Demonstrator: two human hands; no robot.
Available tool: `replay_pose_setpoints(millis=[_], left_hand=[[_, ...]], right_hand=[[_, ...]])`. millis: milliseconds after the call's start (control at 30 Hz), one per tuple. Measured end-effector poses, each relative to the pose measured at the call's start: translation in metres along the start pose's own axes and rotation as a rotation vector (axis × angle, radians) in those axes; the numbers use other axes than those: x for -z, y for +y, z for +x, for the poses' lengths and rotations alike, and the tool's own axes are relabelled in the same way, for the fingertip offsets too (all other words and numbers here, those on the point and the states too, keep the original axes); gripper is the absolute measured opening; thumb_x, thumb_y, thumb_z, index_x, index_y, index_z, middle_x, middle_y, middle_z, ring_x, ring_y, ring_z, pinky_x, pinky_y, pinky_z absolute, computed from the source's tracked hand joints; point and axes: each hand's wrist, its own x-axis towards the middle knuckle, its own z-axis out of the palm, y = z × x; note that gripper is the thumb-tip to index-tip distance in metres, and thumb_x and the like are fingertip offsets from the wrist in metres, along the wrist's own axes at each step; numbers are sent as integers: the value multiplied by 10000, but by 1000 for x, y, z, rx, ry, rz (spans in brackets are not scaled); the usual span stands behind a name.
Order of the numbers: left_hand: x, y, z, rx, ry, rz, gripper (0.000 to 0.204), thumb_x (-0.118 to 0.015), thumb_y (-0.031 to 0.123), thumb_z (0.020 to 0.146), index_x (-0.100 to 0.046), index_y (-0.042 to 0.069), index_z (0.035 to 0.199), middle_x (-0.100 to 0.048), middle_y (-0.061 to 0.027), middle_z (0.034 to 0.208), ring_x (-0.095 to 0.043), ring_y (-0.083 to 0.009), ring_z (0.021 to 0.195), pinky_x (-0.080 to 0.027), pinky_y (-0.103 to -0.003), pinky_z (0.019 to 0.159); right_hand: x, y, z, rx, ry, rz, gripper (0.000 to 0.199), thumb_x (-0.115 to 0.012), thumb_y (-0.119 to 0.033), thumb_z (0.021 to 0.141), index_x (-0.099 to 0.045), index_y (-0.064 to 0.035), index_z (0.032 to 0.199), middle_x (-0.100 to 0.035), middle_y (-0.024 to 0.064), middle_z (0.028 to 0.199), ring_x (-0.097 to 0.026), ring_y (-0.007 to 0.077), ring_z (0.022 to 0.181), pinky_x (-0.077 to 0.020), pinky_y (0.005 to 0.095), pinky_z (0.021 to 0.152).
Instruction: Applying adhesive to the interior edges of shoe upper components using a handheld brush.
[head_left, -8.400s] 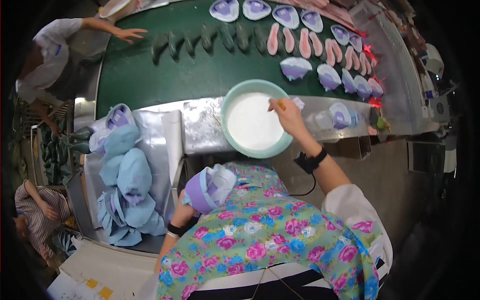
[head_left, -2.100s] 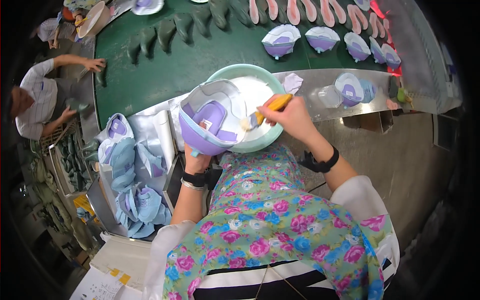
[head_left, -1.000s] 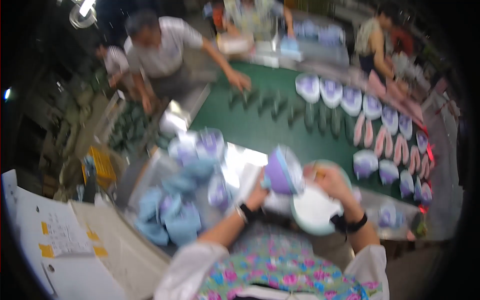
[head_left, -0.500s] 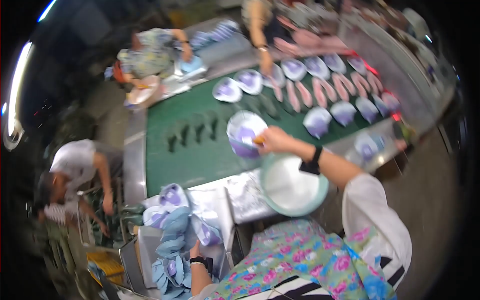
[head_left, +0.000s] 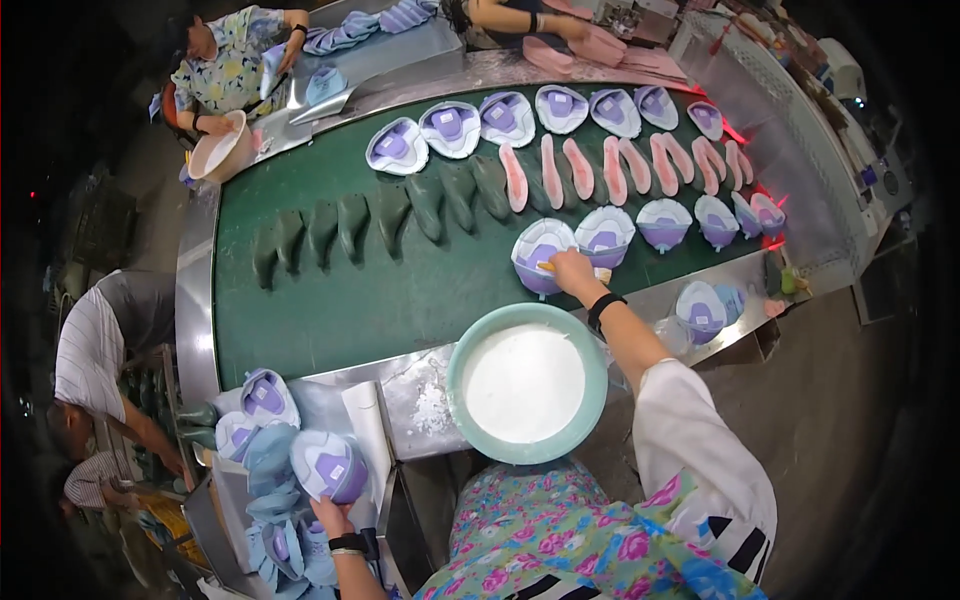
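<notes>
My left hand point(head_left: 333, 516) is closed on the lower edge of a lavender and white shoe upper point(head_left: 340, 472), beside a heap of pale blue uppers point(head_left: 272, 460). On the green conveyor belt point(head_left: 330, 330), my right hand point(head_left: 573, 272) is closed round a small brush point(head_left: 602, 275) with an orange handle, mostly hidden by the fingers. That hand touches the near edge of another shoe upper point(head_left: 545, 243), which lies on the belt. Just nearer to me stands a pale green basin point(head_left: 466, 440) of white liquid.
Dark green shoe lasts point(head_left: 352, 222), pink insoles point(head_left: 613, 170) and more uppers point(head_left: 505, 118) lie in rows along the belt. Co-workers stand at the far left point(head_left: 235, 60), at the near left point(head_left: 95, 340) and across the belt point(head_left: 510, 18). A metal table edge point(head_left: 195, 300) borders the belt.
My right hand has moved right, and the upper it carried above the belt now rests at the end of the near row. My left hand has raised an upper from the heap.
</notes>
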Motion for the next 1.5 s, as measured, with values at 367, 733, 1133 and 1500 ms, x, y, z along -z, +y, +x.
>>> replay_pose_setpoints(millis=[367, 733, 1133, 1500], left_hand=[[-143, 143, -137, -267, -442, -26, 526, -438, 144, 925, -284, 33, 1415, -584, -79, 959, -542, -148, 687, -483, -305, 565], [-88, 139, -182, -566, -1051, -517, 739, -437, -30, 898, -67, 199, 1495, -251, -92, 1486, -391, -218, 1281, -332, -393, 1055], [-39, -1, -108, -433, -632, -38, 428, -599, 89, 882, -461, 25, 1282, -563, -78, 1157, -535, -182, 1062, -462, -338, 898], [-66, 26, -164, 126, -748, 191, 396, -643, 38, 849, -514, 40, 1223, -572, -46, 1125, -564, -154, 994, -483, -308, 858]], right_hand=[[145, -305, -144, 843, -261, 351, 308, -719, -242, 741, -637, -80, 991, -613, 78, 1052, -548, 273, 1038, -525, 394, 704], [202, -327, -200, 780, -462, 771, 326, -680, -292, 827, -629, -59, 1049, -606, 157, 830, -604, 318, 766, -466, 376, 678], [135, -241, -202, 416, 93, 800, 242, -615, -281, 858, -694, -67, 779, -654, 145, 804, -579, 290, 826, -454, 376, 721], [-25, -118, -198, -119, 99, 724, 184, -740, -178, 741, -713, -29, 846, -686, 133, 776, -662, 229, 682, -517, 302, 660]])
